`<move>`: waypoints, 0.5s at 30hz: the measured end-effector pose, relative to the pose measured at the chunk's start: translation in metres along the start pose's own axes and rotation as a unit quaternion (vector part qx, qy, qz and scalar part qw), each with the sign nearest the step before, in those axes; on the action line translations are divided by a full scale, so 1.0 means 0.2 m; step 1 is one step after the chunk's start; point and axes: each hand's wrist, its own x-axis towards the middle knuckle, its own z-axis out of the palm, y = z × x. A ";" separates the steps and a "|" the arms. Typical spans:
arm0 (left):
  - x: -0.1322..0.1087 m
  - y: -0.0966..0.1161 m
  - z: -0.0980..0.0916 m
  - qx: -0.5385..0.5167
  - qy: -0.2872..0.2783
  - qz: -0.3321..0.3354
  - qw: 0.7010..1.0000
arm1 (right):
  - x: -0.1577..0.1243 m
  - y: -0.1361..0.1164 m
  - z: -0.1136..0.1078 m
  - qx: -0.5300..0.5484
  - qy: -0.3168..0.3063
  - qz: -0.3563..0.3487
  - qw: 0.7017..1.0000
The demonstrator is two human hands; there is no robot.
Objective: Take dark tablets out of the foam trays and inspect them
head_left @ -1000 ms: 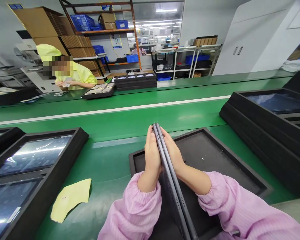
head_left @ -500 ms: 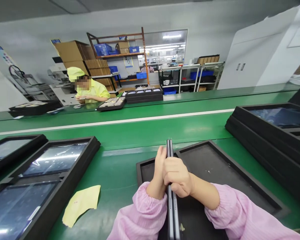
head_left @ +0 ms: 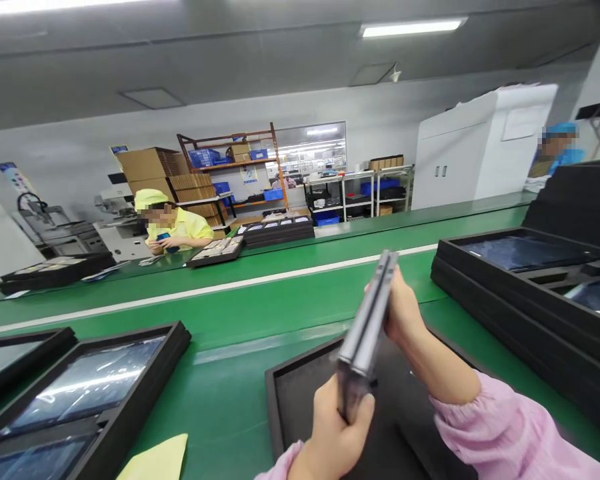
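Two slim tablets [head_left: 369, 319] are held face to face, their grey edges turned toward me, above a black foam tray [head_left: 275, 407]. My left hand [head_left: 333, 430] grips the near end, with its thumb on the right side and fingers on the left. At the far end, my right hand [head_left: 405, 310] is closed around the right side; some of its fingertips show beyond the left side. The near end looks blurred. Below the pair, part of the tray's dark floor shows.
Left of the tray, glass-faced panels lie in black foam trays [head_left: 145, 393], near a piece of yellow paper [head_left: 157, 460]. Stacked foam trays [head_left: 460, 273] stand at the right. Across the green bench [head_left: 220, 393], a person in yellow [head_left: 190, 227] handles a small dark object.
The tablets have lifted and tilted, far end to the right. My left hand has moved to the near end and my right hand to the far end. The view has tipped upward.
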 end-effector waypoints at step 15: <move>0.00 -0.16 -0.08 -0.184 0.109 -0.230 0.949 | -0.23 0.09 -0.15 -0.444 -0.209 -0.055 0.869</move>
